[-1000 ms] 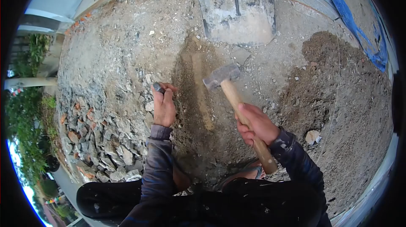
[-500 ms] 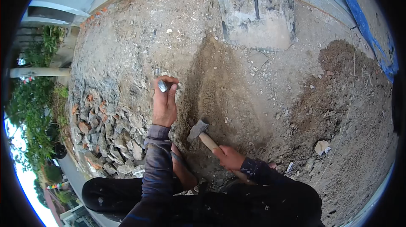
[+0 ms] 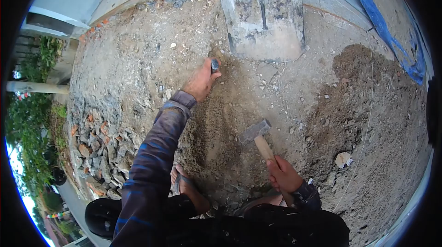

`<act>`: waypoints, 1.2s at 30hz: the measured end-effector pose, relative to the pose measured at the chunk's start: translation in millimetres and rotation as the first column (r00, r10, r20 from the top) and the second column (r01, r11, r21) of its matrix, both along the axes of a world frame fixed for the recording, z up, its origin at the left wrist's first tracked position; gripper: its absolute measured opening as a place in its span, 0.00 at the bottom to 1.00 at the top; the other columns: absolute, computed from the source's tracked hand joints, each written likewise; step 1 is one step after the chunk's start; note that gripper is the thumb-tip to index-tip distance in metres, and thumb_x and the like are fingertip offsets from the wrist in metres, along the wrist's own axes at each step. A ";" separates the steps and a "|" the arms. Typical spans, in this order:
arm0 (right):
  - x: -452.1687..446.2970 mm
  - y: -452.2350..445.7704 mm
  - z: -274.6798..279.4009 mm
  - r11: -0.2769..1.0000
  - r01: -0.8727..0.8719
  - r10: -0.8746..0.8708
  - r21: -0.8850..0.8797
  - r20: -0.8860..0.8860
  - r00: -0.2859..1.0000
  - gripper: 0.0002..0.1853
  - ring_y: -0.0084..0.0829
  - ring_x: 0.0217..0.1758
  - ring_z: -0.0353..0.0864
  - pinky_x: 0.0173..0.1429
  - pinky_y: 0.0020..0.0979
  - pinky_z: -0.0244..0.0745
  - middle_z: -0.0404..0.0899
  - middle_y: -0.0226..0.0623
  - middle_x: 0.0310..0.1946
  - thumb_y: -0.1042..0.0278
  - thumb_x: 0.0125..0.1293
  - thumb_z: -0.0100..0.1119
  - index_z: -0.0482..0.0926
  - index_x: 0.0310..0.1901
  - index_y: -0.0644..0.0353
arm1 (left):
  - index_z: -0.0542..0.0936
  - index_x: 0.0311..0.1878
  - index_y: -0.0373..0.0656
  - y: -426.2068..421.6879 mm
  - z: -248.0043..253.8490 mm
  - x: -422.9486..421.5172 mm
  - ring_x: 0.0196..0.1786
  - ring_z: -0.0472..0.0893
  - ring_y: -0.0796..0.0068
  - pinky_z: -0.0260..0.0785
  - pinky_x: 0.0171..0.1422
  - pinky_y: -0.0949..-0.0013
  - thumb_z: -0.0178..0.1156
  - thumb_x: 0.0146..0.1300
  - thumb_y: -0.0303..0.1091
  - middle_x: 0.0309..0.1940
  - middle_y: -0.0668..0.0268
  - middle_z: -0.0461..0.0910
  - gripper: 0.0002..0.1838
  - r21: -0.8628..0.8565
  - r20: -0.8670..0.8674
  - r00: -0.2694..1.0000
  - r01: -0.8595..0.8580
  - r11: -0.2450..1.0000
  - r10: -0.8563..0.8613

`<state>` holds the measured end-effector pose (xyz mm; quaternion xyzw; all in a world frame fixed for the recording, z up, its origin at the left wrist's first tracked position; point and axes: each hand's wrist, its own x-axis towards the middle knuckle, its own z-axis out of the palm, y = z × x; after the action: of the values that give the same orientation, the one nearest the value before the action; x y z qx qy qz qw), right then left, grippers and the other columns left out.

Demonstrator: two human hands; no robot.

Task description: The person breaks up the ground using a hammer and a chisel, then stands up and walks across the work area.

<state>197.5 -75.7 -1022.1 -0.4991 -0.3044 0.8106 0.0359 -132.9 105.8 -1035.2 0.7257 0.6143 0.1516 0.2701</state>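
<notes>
My left hand [image 3: 200, 82] is closed around a metal chisel [image 3: 214, 65]. Only the chisel's blunt top end shows above the fist; its lower part is hidden by the hand. The fist is close to the dirt ground, at the upper end of a shallow dug trough [image 3: 218, 127]. In my right hand [image 3: 286, 175], the wooden handle of a hammer [image 3: 256, 131] is gripped partway along. Its heavy grey steel head hangs over the right side of the trough, apart from the chisel.
A square shovel blade [image 3: 282, 35] lies beyond my left hand. Broken stone rubble [image 3: 99, 152] is heaped at left. Darker loose soil [image 3: 343, 86] lies at right, crossed by a thin string. A blue tarp [image 3: 375, 21] runs along the upper right. My sandaled foot [image 3: 182, 181] is below.
My left hand has moved up and to the right with the chisel, toward the shovel blade. The hammer in my right hand has shifted to the right.
</notes>
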 end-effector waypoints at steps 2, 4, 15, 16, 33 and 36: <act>1.9 -0.3 -6.3 0.991 0.127 -0.129 0.038 0.031 0.991 0.15 0.17 0.15 0.64 0.18 0.24 0.64 0.66 0.26 0.20 0.52 0.75 0.45 0.66 0.41 0.57 | 0.64 0.56 0.38 7.1 0.5 3.1 0.49 0.76 0.46 0.67 0.55 0.53 0.54 0.70 0.35 0.46 0.48 0.76 0.17 -0.004 -0.124 0.985 0.118 0.993 -0.117; 2.3 -2.3 -6.9 0.981 0.192 -0.192 0.019 0.015 0.981 0.15 0.17 0.15 0.64 0.18 0.24 0.64 0.66 0.26 0.19 0.52 0.75 0.45 0.66 0.41 0.57 | 0.65 0.56 0.38 9.6 0.5 2.4 0.50 0.75 0.46 0.66 0.56 0.52 0.53 0.70 0.38 0.47 0.48 0.76 0.18 -0.017 -0.254 0.943 0.220 0.975 -0.217; -0.9 7.7 14.9 0.934 0.312 -0.311 0.173 -0.034 0.950 0.09 0.16 0.15 0.64 0.18 0.23 0.63 0.66 0.26 0.18 0.63 0.73 0.52 0.68 0.43 0.60 | 0.73 0.52 0.44 -4.8 -43.4 -1.8 0.58 0.71 0.59 0.51 0.73 0.49 0.60 0.63 0.41 0.48 0.61 0.74 0.18 0.187 -0.545 0.751 0.542 0.819 -0.373; -1.6 15.9 22.5 0.903 0.344 -0.341 0.258 -0.058 0.938 0.08 0.16 0.15 0.64 0.18 0.23 0.63 0.66 0.26 0.19 0.65 0.73 0.52 0.69 0.42 0.61 | 0.73 0.52 0.44 -5.8 -45.6 -3.6 0.58 0.71 0.59 0.51 0.73 0.49 0.60 0.63 0.41 0.48 0.61 0.74 0.18 0.182 -0.538 0.754 0.540 0.822 -0.376; -128.4 76.0 2.6 0.757 0.513 -0.470 0.405 -0.209 0.858 0.09 0.14 0.14 0.61 0.16 0.21 0.60 0.63 0.26 0.19 0.63 0.74 0.48 0.63 0.46 0.58 | 0.71 0.53 0.43 3.2 -46.2 -10.9 0.72 0.61 0.63 0.37 0.78 0.37 0.54 0.67 0.47 0.59 0.64 0.70 0.19 0.221 -0.489 0.836 0.393 0.892 -0.248; -97.0 88.2 25.2 0.800 0.554 -0.512 0.229 -0.220 0.830 0.08 0.14 0.14 0.61 0.16 0.22 0.60 0.63 0.26 0.19 0.64 0.74 0.49 0.64 0.45 0.57 | 0.71 0.53 0.43 5.4 -49.1 -9.8 0.73 0.59 0.63 0.37 0.78 0.37 0.53 0.67 0.47 0.61 0.64 0.68 0.20 0.267 -0.461 0.868 0.334 0.904 -0.185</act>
<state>100.5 12.5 -996.9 -0.4930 -0.2606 0.7497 0.3563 -142.7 111.2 -1084.3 0.8535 0.5179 0.0549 0.0195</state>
